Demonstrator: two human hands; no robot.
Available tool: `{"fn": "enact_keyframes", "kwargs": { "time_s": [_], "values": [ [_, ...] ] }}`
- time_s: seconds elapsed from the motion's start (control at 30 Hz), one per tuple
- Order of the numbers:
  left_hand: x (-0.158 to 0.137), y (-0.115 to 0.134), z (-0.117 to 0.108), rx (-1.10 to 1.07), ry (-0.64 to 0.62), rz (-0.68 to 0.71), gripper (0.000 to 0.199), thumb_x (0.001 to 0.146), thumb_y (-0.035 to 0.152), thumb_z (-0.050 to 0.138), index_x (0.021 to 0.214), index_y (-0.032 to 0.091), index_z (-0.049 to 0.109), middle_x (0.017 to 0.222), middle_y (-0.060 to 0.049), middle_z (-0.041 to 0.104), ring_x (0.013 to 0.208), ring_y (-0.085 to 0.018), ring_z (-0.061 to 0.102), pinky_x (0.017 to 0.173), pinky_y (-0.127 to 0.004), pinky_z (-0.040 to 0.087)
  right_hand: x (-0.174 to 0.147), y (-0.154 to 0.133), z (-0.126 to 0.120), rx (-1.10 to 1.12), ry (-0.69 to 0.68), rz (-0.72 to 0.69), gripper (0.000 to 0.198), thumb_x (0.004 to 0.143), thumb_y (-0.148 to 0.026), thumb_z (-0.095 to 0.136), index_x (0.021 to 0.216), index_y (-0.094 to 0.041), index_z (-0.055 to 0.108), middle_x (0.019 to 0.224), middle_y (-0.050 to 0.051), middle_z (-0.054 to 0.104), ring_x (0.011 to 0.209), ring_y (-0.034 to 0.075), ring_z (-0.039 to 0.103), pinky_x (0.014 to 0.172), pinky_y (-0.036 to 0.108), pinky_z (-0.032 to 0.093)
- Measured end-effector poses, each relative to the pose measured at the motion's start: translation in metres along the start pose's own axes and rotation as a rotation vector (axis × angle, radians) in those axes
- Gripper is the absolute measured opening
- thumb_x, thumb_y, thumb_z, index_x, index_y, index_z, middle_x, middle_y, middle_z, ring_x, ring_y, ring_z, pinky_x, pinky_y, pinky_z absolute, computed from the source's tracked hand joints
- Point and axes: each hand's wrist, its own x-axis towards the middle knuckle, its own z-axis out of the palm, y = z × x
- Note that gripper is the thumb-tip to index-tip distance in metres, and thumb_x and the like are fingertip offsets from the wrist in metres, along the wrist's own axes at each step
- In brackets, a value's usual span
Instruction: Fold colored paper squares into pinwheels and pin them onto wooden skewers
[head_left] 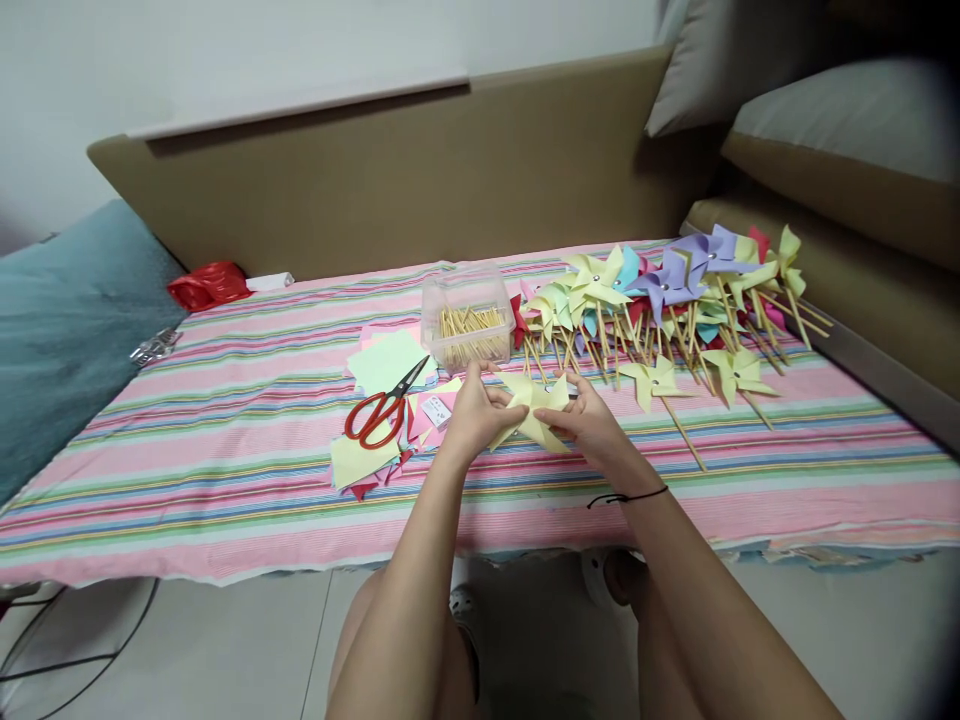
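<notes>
Between my two hands is a pale yellow paper pinwheel (534,395), its blades folded, held just above the striped cloth (247,480). My left hand (484,410) pinches its left side with thumb and fingers. On the other side my right hand (587,415), below which a black cord circles the wrist, grips a blade with the thumb near the middle. No stick shows on this pinwheel. Two yellow pinwheels on sticks (655,382) (739,374) lie to the right of my right hand. Left of my hands, red-handled scissors (384,408) rest on coloured paper squares (365,462).
A clear plastic box (469,325) of short wooden sticks stands behind my hands. Many finished-looking pinwheels (667,285) are heaped at the right. A red plastic bag (210,287), metal clips (155,346) and a teal cushion (82,320) are at the left. A board (390,185) borders the back.
</notes>
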Motion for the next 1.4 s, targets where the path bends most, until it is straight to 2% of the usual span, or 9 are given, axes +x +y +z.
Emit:
{"fn": "enact_keyframes", "kwargs": {
  "time_s": [0.17, 0.47, 0.6, 0.7, 0.77, 0.9, 1.03, 1.23, 1.4],
  "values": [
    [-0.002, 0.003, -0.002, -0.032, 0.004, -0.007, 0.056, 0.057, 0.013, 0.071, 0.096, 0.023, 0.033, 0.054, 0.010, 0.060, 0.044, -0.010, 0.054, 0.047, -0.018, 0.041, -0.001, 0.002, 0.004, 0.000, 0.021, -0.002, 0.099, 0.052, -0.025, 0.083, 0.132, -0.015, 0.026, 0.051, -0.013, 0.055, 0.041, 0.007, 0.046, 0.043, 0.017, 0.034],
    [-0.001, 0.000, -0.004, 0.009, -0.028, -0.054, 0.061, 0.057, 0.017, 0.074, 0.102, 0.023, 0.034, 0.056, 0.009, 0.058, 0.049, -0.013, 0.058, 0.047, -0.019, 0.041, -0.001, 0.003, 0.004, -0.034, 0.038, -0.013, 0.099, 0.049, -0.028, 0.085, 0.130, -0.019, 0.028, 0.065, -0.002, 0.069, 0.053, 0.015, 0.061, 0.049, 0.022, 0.045],
    [0.000, -0.003, -0.004, 0.061, -0.006, -0.040, 0.060, 0.056, 0.016, 0.074, 0.102, 0.022, 0.035, 0.054, 0.009, 0.056, 0.047, -0.011, 0.055, 0.045, -0.018, 0.039, -0.001, 0.005, 0.006, -0.042, 0.029, -0.022, 0.098, 0.047, -0.029, 0.086, 0.127, -0.020, 0.030, 0.064, -0.002, 0.070, 0.056, 0.017, 0.064, 0.051, 0.024, 0.049],
    [0.001, -0.005, -0.007, 0.069, 0.049, -0.036, 0.060, 0.054, 0.014, 0.073, 0.099, 0.022, 0.036, 0.054, 0.010, 0.055, 0.047, -0.011, 0.054, 0.046, -0.019, 0.039, 0.000, 0.004, 0.006, -0.057, 0.032, -0.045, 0.088, 0.051, -0.032, 0.085, 0.122, -0.022, 0.035, 0.068, -0.001, 0.071, 0.060, 0.017, 0.066, 0.057, 0.027, 0.052],
    [0.002, -0.004, -0.012, 0.054, 0.130, -0.033, 0.061, 0.052, 0.015, 0.074, 0.099, 0.022, 0.036, 0.056, 0.009, 0.056, 0.048, -0.012, 0.055, 0.048, -0.020, 0.041, 0.002, 0.004, 0.002, -0.076, 0.070, -0.081, 0.069, 0.058, -0.038, 0.081, 0.113, -0.022, 0.043, 0.070, -0.001, 0.072, 0.062, 0.017, 0.067, 0.063, 0.029, 0.054],
    [0.004, 0.001, -0.028, 0.029, 0.334, -0.012, 0.063, 0.050, 0.018, 0.076, 0.100, 0.021, 0.038, 0.057, 0.009, 0.055, 0.051, -0.012, 0.056, 0.051, -0.022, 0.043, 0.006, 0.010, -0.007, -0.461, 0.052, -0.247, 0.026, 0.079, -0.044, 0.059, 0.086, -0.019, 0.060, 0.072, 0.005, 0.072, 0.066, 0.018, 0.068, 0.065, 0.032, 0.055],
    [0.003, 0.003, -0.039, 0.006, 0.366, -0.004, 0.065, 0.050, 0.019, 0.076, 0.101, 0.021, 0.036, 0.058, 0.008, 0.059, 0.050, -0.012, 0.056, 0.050, -0.022, 0.043, 0.007, 0.026, -0.001, -0.898, -0.061, -0.317, 0.011, 0.076, -0.026, 0.060, 0.075, -0.019, 0.069, 0.072, 0.006, 0.072, 0.066, 0.021, 0.066, 0.064, 0.032, 0.050],
    [0.000, 0.006, -0.036, -0.032, 0.303, 0.017, 0.064, 0.052, 0.018, 0.075, 0.101, 0.021, 0.035, 0.056, 0.010, 0.058, 0.045, -0.011, 0.055, 0.047, -0.020, 0.042, 0.007, 0.043, 0.021, -1.183, -0.016, -0.321, 0.019, 0.075, -0.012, 0.053, 0.064, -0.017, 0.068, 0.071, 0.009, 0.070, 0.071, 0.022, 0.062, 0.063, 0.029, 0.038],
    [-0.002, 0.008, -0.033, -0.097, 0.235, 0.035, 0.062, 0.053, 0.019, 0.076, 0.099, 0.022, 0.034, 0.057, 0.010, 0.058, 0.047, -0.011, 0.057, 0.048, -0.020, 0.044, 0.008, 0.046, 0.026, -1.246, 0.030, -0.298, 0.024, 0.079, -0.012, 0.049, 0.063, -0.015, 0.066, 0.070, 0.013, 0.068, 0.072, 0.024, 0.061, 0.061, 0.030, 0.035]
  ]
}}
